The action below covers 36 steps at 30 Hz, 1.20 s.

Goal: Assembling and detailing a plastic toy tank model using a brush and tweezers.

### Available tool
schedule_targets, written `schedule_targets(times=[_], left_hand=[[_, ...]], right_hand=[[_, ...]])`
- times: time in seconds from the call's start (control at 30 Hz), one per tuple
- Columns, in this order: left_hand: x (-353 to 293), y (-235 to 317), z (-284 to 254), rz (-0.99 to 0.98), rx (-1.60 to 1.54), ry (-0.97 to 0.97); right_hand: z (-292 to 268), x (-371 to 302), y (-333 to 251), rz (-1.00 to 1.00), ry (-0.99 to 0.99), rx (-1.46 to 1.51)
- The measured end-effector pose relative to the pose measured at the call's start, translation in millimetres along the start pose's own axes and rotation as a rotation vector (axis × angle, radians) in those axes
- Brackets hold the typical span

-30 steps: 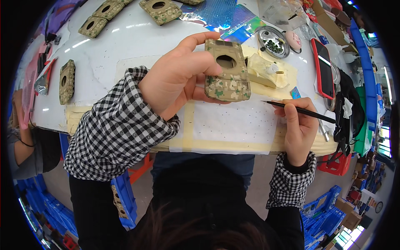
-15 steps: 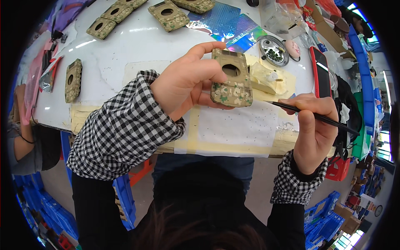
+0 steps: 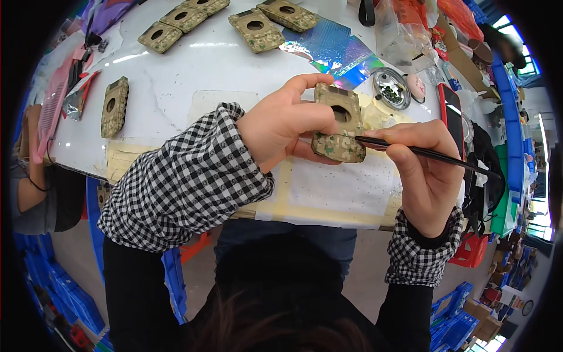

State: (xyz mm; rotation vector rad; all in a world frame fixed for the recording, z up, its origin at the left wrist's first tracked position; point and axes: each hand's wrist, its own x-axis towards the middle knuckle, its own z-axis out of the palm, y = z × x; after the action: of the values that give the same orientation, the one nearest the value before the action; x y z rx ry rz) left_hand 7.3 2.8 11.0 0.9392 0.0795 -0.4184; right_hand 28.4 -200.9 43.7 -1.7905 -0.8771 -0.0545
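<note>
Left hand (image 3: 281, 126) raised above the table's near edge, thumb and fingers pinching a tan patterned block with a round hole (image 3: 338, 124); right hand (image 3: 423, 170) just beside it, fingers pressed together around a thin black tool (image 3: 434, 155) whose tip touches the block's lower face, the tip itself too fine to make out and the block's underside hidden by the left palm. Under the hands lies a white sheet edged with yellowish tape (image 3: 334, 188) on a white table (image 3: 176, 88). Farther off: more blocks of the same kind (image 3: 255, 29), iridescent film (image 3: 340, 53), a small round dish (image 3: 391, 88), blurred clutter at the right rim.
</note>
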Motion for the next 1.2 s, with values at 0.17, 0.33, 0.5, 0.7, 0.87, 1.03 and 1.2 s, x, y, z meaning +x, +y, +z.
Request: schedule_targets(times=[0.17,0.33,0.5,0.7,0.87,1.03,1.2], left_hand=[[-2.4,1.9,1.0,-0.014,0.008,0.001],[-1.5,0.5,2.4,0.003,-0.001,-0.012],[-1.2,-0.2,-0.3,0.008,-0.019,-0.013],[-0.8,-0.5,0.4,0.004,-0.003,-0.02],[-3.3,2.2,3.5,-0.001,0.029,-0.001],[-6.5,2.6,4.4,-0.025,0.107,-0.006],[-7.0,2.9,4.8,-0.024,0.109,-0.005]], right_hand=[[1.1,1.5,-0.3,-0.015,-0.015,-0.011],[1.5,0.8,0.7,-0.022,-0.011,-0.02],[2.3,2.6,-0.6,-0.016,-0.02,-0.03],[2.1,1.9,0.0,-0.026,-0.012,-0.039],[1.8,2.2,0.2,-0.046,-0.013,-0.04],[1.3,2.0,0.9,-0.06,-0.011,-0.041],[0.5,3.0,0.2,-0.073,-0.029,-0.054]])
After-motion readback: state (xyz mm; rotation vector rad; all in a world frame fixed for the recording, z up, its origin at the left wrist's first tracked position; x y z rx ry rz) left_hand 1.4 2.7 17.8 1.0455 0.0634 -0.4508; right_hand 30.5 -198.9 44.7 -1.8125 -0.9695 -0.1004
